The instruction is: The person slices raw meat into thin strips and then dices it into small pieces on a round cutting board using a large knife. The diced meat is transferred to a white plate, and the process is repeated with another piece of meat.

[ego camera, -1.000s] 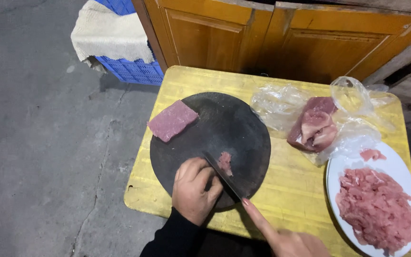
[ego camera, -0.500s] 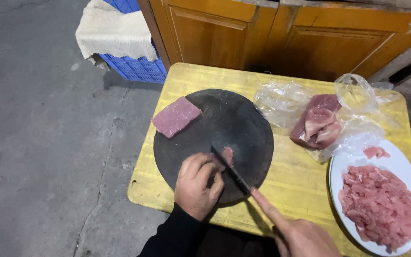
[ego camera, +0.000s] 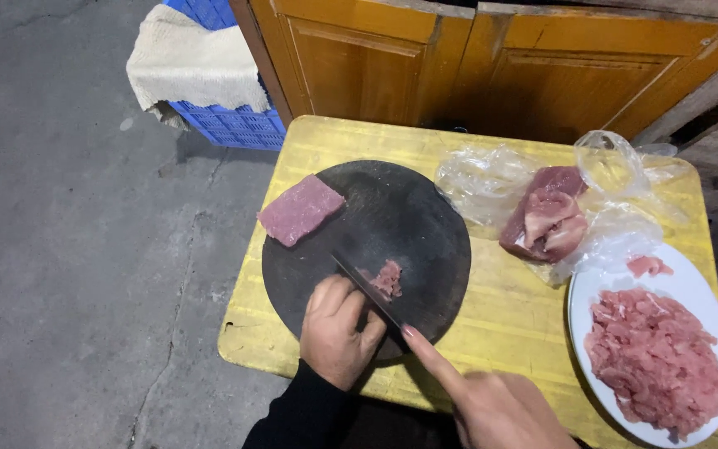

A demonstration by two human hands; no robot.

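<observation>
- My left hand point(ego camera: 336, 333) rests on the near part of the round black cutting board point(ego camera: 409, 208), fingers curled down and pressed on the board just left of the blade. Whether meat lies under those fingers I cannot tell; they cover the spot.
- My right hand point(ego camera: 492, 399) grips a knife point(ego camera: 367, 291), forefinger stretched along the spine toward the tip. The handle is hidden inside my palm.
- The blade runs diagonally across the board, tip pointing up and left, edge down on the surface.
- A small piece of pink meat point(ego camera: 387, 279) lies on the board touching the right side of the blade, just beyond my left fingertips.
- A flat rectangular slab of meat point(ego camera: 301, 209) sits at the board's far-left edge, well apart from the knife and slightly overhanging the rim.
- The board lies on a yellow wooden table point(ego camera: 500, 316).
- To the right of the board, a larger chunk of raw meat point(ego camera: 546, 218) rests on a crumpled clear plastic bag point(ego camera: 617, 166).
- At the right near corner of the table, a white plate point(ego camera: 592, 283) holds a heap of sliced meat point(ego camera: 654, 357).
- Beyond the table stand orange wooden cabinet doors point(ego camera: 492, 66); to their left, a blue plastic crate point(ego camera: 230, 125) draped with a pale cloth point(ego camera: 193, 66) sits on the grey concrete floor point(ego camera: 68, 249).
</observation>
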